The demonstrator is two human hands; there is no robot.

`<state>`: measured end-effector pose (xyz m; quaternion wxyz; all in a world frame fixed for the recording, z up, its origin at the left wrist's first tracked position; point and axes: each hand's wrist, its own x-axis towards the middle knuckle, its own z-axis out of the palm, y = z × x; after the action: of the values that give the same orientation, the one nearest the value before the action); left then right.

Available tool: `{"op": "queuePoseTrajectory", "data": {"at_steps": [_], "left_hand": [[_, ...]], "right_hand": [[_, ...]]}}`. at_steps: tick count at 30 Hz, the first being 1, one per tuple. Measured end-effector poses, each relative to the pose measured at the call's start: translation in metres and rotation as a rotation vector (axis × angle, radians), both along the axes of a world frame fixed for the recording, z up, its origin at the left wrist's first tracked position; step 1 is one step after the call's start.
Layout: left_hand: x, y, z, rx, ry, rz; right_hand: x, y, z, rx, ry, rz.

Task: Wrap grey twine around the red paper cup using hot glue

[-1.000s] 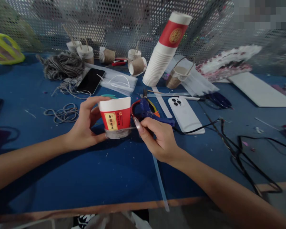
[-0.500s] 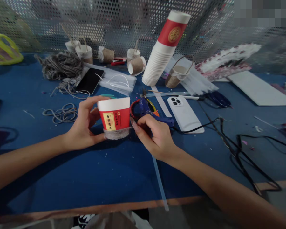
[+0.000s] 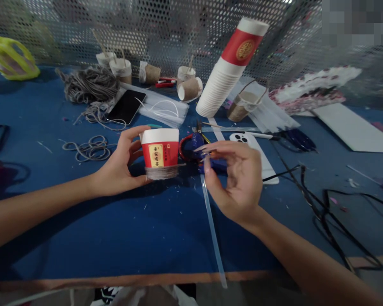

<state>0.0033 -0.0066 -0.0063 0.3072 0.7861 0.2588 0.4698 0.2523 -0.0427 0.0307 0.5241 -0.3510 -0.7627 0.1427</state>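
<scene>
My left hand (image 3: 123, 165) grips a red and white paper cup (image 3: 169, 148) between thumb and fingers, just above the table. Grey cord (image 3: 162, 172) is wound around the cup's lower end, and a short tail of it sticks out to the right. To the right of the cup is my right hand (image 3: 239, 178), its fingers curved and thumb apart, with nothing seen between them. Behind that hand lies a blue glue gun (image 3: 215, 165), partly covered by it, with a clear glue stick (image 3: 213, 233) reaching toward the table's front edge. Red-handled scissors (image 3: 181, 146) lie beside the gun.
A leaning stack of paper cups (image 3: 218, 83) stands at the back. Grey cord (image 3: 89, 85) lies in a bundle at back left, near a black phone (image 3: 127, 107). Several cord-wrapped cups (image 3: 238, 110) sit along the mesh. A white phone (image 3: 268, 170) and black cable (image 3: 325, 212) lie right.
My right hand has moved away from the cup to the right, and its fingers have spread. My left hand still holds the cup. The view has shifted slightly.
</scene>
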Motion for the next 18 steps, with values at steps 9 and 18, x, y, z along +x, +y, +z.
{"op": "queuePoseTrajectory", "data": {"at_steps": [9, 18], "left_hand": [[0.001, -0.001, 0.001, -0.063, 0.067, -0.022], [0.0, 0.0, -0.001, -0.097, 0.043, -0.041]], "right_hand": [[-0.014, -0.01, 0.003, 0.044, -0.053, 0.087], [-0.015, -0.011, 0.006, 0.054, -0.141, 0.093]]}}
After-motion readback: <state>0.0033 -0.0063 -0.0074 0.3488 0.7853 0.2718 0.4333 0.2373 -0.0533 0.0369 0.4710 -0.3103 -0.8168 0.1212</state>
